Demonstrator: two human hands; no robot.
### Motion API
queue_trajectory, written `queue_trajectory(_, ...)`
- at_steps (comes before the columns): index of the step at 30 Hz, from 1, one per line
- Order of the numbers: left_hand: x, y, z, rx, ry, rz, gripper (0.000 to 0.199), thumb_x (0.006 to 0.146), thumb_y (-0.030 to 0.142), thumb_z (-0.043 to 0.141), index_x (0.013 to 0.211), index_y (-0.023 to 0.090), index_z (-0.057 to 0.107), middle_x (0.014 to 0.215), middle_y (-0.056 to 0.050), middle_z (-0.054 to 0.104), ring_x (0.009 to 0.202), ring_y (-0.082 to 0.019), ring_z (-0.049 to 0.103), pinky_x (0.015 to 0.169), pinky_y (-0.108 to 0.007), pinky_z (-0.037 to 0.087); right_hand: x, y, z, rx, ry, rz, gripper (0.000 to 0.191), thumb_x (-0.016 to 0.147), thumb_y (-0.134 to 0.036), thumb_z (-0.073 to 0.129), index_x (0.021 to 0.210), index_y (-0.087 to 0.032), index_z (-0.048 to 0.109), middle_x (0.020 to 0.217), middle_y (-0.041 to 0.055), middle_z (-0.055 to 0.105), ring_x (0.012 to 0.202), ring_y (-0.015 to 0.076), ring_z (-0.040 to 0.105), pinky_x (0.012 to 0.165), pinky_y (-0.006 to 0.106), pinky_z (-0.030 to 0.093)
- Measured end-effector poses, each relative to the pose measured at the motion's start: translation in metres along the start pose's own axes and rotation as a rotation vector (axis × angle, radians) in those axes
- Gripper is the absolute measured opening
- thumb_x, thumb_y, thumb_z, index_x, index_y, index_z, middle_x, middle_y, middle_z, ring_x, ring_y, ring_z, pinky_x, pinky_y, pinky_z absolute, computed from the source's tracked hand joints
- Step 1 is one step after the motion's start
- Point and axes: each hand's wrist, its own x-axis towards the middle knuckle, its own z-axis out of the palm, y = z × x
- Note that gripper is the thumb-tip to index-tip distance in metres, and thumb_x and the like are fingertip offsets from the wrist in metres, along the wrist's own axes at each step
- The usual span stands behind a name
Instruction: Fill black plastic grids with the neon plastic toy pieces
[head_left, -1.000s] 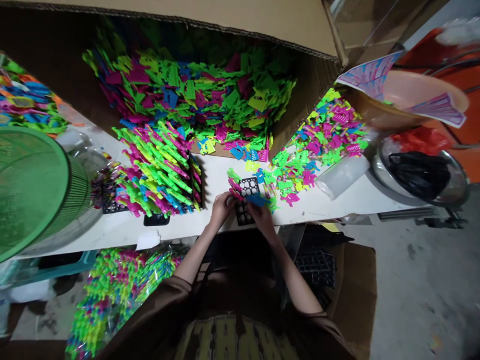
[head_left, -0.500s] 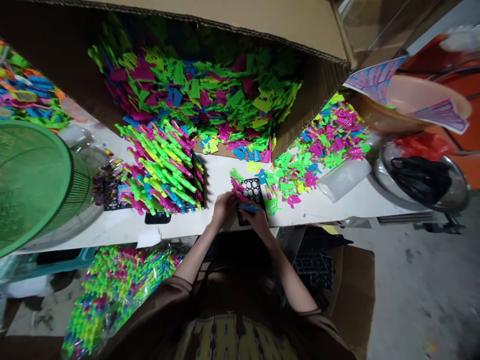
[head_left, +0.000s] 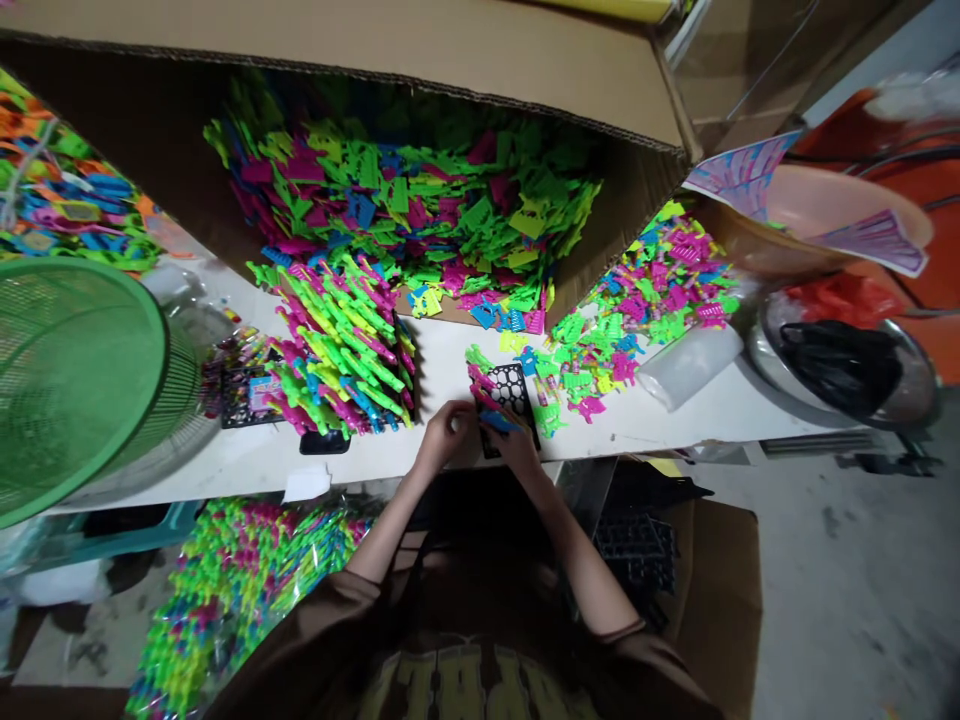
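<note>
My right hand [head_left: 516,447] fingers pinch a blue plastic piece [head_left: 499,420] onto the black grid tray [head_left: 512,395], likely seating it in a slot. Left hand [head_left: 448,432] fingers curl loosely just beside the tray's near-left corner, seemingly steadying it on the counter [head_left: 675,415]. Beyond, loose neon pieces [head_left: 600,350]; leftward, filled stack [head_left: 337,350].

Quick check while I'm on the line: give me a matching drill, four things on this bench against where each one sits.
Things:
1. black grid tray
2. green mesh basket
3. cardboard box
4. clear plastic bag

Places:
A. far left edge of the table
B. right of the loose pile
C. at the back, full of bright pieces
D. just beyond both hands

Pairs: 1-D, 2-A, 3-C, 4-B
</note>
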Motion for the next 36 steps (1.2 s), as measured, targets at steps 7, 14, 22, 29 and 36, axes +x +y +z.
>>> queue_trajectory(7, 0.004, 0.003, -0.002, -0.047, -0.071, -0.001, 0.032, 0.073, 0.014, 0.058, 0.104, 0.018, 0.066, 0.093, -0.003, 0.074, 0.088, -0.018, 0.068, 0.082, -0.029, 0.052, 0.006, -0.002, 0.002, -0.042, -0.027, 0.056, 0.018, 0.078, -0.02, 0.062, 0.093, -0.021, 0.073, 0.095, 0.0094, 0.074, 0.089, 0.0256, 0.069, 0.08, 0.038, 0.057)
queue_trajectory(14, 0.01, -0.01, -0.001, -0.077, -0.081, 0.006, 0.03, 0.075, 0.014, 0.055, 0.103, 0.018, 0.067, 0.093, -0.004, 0.074, 0.086, -0.017, 0.068, 0.08, -0.029, 0.053, 0.006, -0.002, 0.005, -0.032, 0.016, 0.057, 0.022, 0.078, -0.019, 0.06, 0.096, -0.022, 0.072, 0.094, 0.0081, 0.074, 0.088, 0.0248, 0.069, 0.08, 0.037, 0.056)
queue_trajectory(22, 0.018, -0.016, -0.005, -0.106, -0.116, 0.011, 0.025, 0.075, 0.015, 0.058, 0.097, 0.019, 0.069, 0.095, -0.005, 0.075, 0.084, -0.017, 0.069, 0.077, -0.029, 0.055, 0.005, -0.004, 0.004, -0.054, 0.011, 0.062, 0.025, 0.08, -0.023, 0.059, 0.102, -0.023, 0.071, 0.093, 0.008, 0.072, 0.085, 0.0249, 0.068, 0.08, 0.038, 0.055)
queue_trajectory(29, 0.015, -0.006, -0.007, -0.073, -0.124, -0.002, 0.031, 0.073, 0.011, 0.057, 0.1, 0.019, 0.069, 0.086, -0.002, 0.075, 0.078, -0.016, 0.069, 0.071, -0.026, 0.054, 0.0, -0.007, 0.008, -0.064, 0.016, 0.071, 0.023, 0.08, -0.018, 0.057, 0.097, -0.023, 0.071, 0.094, 0.009, 0.072, 0.087, 0.025, 0.068, 0.078, 0.036, 0.056)
queue_trajectory(36, 0.008, -0.002, 0.0, -0.048, -0.105, -0.046, 0.026, 0.072, 0.023, 0.07, 0.097, 0.019, 0.067, 0.081, -0.002, 0.075, 0.075, -0.019, 0.07, 0.066, -0.026, 0.054, -0.013, -0.02, -0.003, 0.043, 0.035, 0.047, 0.025, 0.084, -0.022, 0.054, 0.106, -0.024, 0.066, 0.099, 0.0076, 0.071, 0.084, 0.0225, 0.069, 0.076, 0.035, 0.058)
